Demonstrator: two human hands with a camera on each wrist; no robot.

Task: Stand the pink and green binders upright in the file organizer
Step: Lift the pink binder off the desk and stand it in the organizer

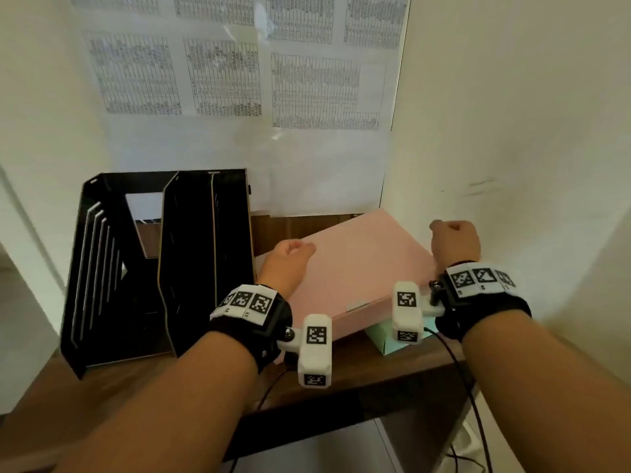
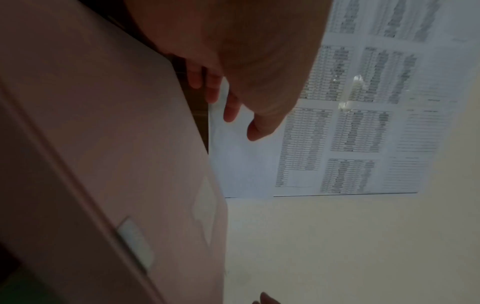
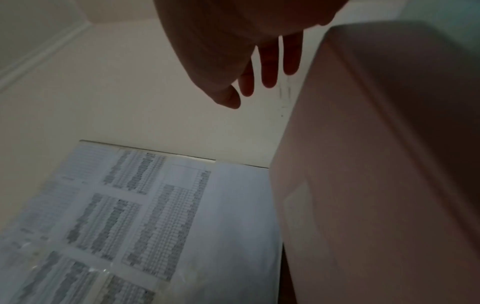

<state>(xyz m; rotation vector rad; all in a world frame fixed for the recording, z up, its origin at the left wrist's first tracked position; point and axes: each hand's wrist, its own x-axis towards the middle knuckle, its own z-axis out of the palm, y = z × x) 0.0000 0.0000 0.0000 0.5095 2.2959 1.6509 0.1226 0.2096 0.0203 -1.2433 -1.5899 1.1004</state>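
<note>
A narrow alcove of cream walls closes in a brown wooden table (image 1: 375, 377), with sheets of printed tables (image 1: 222, 80) taped to the back wall. A black file organizer (image 1: 153, 261) stands at the left of the table, its slots open to the front and none of them filled. The pink binder (image 1: 358, 271) lies flat to its right, resting on the green binder (image 1: 386, 339), of which only a corner shows.

The left hand (image 1: 286, 264) hovers at the pink binder's left edge and the right hand (image 1: 454, 242) at its right edge; both have their fingers loosely spread and hold nothing, as the wrist views confirm. Whether either touches the cover I cannot tell.

The step in hand looks like the first pickup, with neither binder stood up yet. The next move calls for gripping the pink binder by both edges, tipping it upright and steering it into a slot.

Most of the green binder is covered, and both wrist views are dim and blurred.
</note>
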